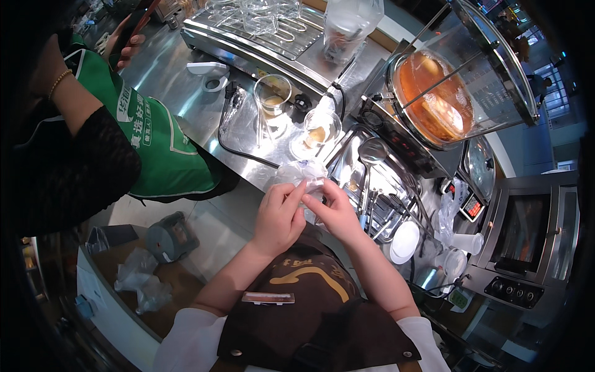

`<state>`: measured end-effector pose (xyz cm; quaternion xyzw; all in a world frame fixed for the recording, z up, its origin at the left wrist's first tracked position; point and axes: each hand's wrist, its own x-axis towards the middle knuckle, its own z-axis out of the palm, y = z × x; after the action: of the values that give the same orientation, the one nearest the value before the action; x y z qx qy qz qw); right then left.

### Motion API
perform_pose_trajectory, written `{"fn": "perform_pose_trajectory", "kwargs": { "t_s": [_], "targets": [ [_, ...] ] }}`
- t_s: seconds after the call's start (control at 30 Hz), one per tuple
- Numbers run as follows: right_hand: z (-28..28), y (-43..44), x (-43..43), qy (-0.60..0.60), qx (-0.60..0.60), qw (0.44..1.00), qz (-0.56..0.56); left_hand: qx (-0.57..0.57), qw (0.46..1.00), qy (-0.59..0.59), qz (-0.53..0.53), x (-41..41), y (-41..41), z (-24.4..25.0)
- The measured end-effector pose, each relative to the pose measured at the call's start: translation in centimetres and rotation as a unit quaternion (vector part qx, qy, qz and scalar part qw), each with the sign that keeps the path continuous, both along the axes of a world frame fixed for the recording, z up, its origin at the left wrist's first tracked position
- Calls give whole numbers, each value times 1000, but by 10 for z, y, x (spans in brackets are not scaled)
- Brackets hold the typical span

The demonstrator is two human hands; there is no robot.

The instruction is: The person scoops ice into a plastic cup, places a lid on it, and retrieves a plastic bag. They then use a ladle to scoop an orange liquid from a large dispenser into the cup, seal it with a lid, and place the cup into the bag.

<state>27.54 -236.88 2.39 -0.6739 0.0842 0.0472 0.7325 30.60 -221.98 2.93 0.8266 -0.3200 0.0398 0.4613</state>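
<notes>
A thin translucent plastic bag (301, 170) with some blue print sits at the counter's edge before me. The fingertips of my left hand (277, 218) pinch its gathered top. From the other side, my right hand (338, 213) grips the same gathered plastic, thumb and forefinger close to the left fingers. What the bag contains cannot be made out. Just beyond it stands a clear plastic cup (322, 126) with something tan inside. Farther back is a taller clear cup (273, 95), with a black power cord (241, 152) running along the steel counter.
A stainless ladle (372, 151) lies over a metal tray of utensils to the right. Behind it stands a dispenser (434, 100) of amber liquid. An oven (520, 232) is far right. At left, a person in a green apron (155, 139) holds a phone (132, 30).
</notes>
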Motion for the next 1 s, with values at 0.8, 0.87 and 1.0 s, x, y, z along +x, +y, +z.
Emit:
{"fn": "perform_pose_trajectory", "kwargs": {
  "t_s": [0.8, 0.87, 1.0],
  "targets": [
    [26, -17, 31, -4, -279, 960, -4, 43, 982, 185, -7, 16, 3, -155],
    [22, -22, 26, -34, -312, 950, -9, 53, 986, 157, -20, 24, 20, -156],
    [25, -23, 11, -90, -415, 905, -26, 31, 993, 59, 95, 65, 38, -170]
  ]
}}
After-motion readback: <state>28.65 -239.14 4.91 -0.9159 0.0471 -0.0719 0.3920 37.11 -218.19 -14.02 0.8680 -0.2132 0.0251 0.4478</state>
